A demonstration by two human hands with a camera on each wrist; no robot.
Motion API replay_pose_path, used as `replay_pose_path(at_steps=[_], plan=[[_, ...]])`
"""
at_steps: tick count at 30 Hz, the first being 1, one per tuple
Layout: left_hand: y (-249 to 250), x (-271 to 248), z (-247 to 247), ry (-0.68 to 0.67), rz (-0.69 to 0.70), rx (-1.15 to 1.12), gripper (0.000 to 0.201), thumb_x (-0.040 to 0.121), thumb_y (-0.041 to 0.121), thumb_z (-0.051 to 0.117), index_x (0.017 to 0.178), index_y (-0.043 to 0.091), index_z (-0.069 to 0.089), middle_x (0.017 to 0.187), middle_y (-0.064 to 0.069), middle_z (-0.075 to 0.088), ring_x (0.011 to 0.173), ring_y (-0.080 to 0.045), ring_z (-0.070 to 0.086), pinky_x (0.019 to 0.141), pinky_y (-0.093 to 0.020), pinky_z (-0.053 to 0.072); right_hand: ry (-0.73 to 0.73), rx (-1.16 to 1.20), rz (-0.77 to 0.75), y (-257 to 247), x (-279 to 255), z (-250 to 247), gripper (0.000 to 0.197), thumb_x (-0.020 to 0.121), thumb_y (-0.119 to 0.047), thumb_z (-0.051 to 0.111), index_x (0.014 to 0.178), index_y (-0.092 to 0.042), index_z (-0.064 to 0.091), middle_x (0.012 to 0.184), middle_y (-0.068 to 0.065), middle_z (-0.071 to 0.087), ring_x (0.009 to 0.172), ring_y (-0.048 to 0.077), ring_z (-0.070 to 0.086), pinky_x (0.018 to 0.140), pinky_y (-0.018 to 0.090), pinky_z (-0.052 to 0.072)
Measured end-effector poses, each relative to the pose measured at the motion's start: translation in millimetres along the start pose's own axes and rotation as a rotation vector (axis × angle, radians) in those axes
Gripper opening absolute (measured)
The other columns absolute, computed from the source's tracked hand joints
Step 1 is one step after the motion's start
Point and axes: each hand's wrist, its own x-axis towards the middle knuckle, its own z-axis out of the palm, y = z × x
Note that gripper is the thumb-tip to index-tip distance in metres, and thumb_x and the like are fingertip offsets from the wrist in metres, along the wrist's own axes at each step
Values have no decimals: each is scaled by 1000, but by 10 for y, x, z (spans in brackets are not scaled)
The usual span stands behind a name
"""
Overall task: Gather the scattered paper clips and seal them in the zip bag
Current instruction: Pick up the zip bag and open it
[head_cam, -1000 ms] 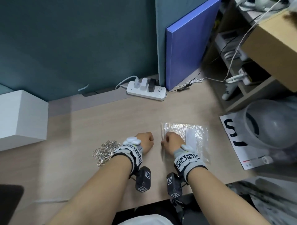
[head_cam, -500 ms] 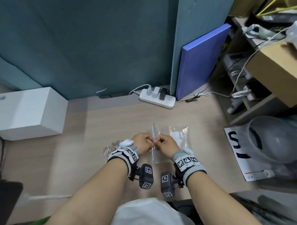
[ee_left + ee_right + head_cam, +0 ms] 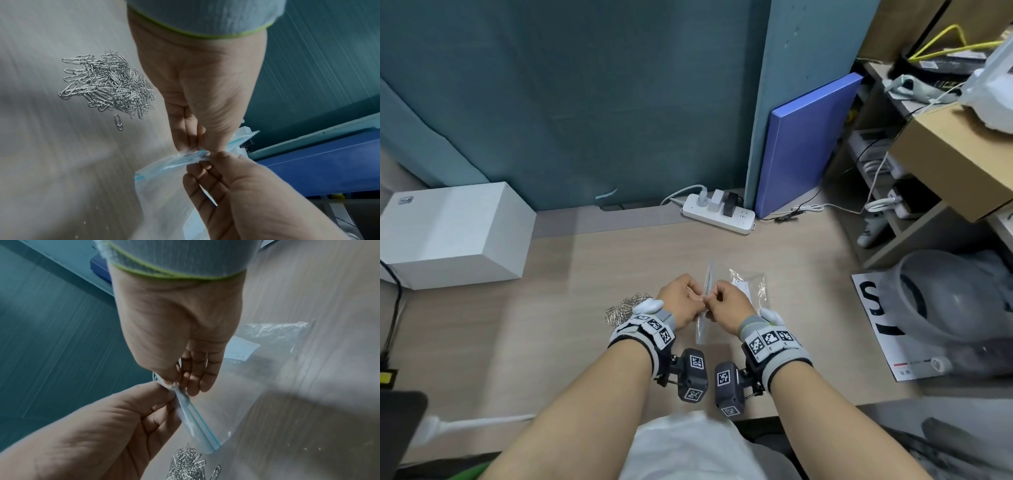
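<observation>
My left fingers (image 3: 185, 142) and right fingers (image 3: 191, 378) are pinching the zip strip of the clear zip bag (image 3: 751, 291) from opposite sides, my left hand (image 3: 681, 301) and right hand (image 3: 727, 308) meeting knuckle to knuckle. The bag is lifting at its mouth, the rest trailing on the surface (image 3: 619, 260). The paper clips (image 3: 109, 86) are lying heaped just beside my left wrist, toward the near edge.

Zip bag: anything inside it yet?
No clips inside the zip bag; only a white slip shows, whether inside or stuck on is unclear. The clips lie piled on the desk. Part is hidden by the right hand.
</observation>
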Motion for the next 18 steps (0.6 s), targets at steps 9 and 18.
replay_pose_path(at_steps=[9, 18], plan=[[5, -136, -52, -22, -8, -123, 14, 75, 1, 74, 79, 13, 69, 67, -7, 72, 58, -18, 67, 49, -23, 54, 55, 10, 20, -72, -126, 20, 20, 86, -27, 66, 75, -20, 51, 73, 4, 67, 77, 31, 70, 82, 50, 60], [15, -185, -61, -18, 18, -104, 5, 76, 9, 76, 76, 13, 72, 57, 2, 68, 50, -10, 60, 48, -20, 47, 29, -57, -12, -90, -234, -58, 24, 97, -17, 59, 78, -23, 46, 78, 6, 70, 78, 28, 73, 79, 46, 61]])
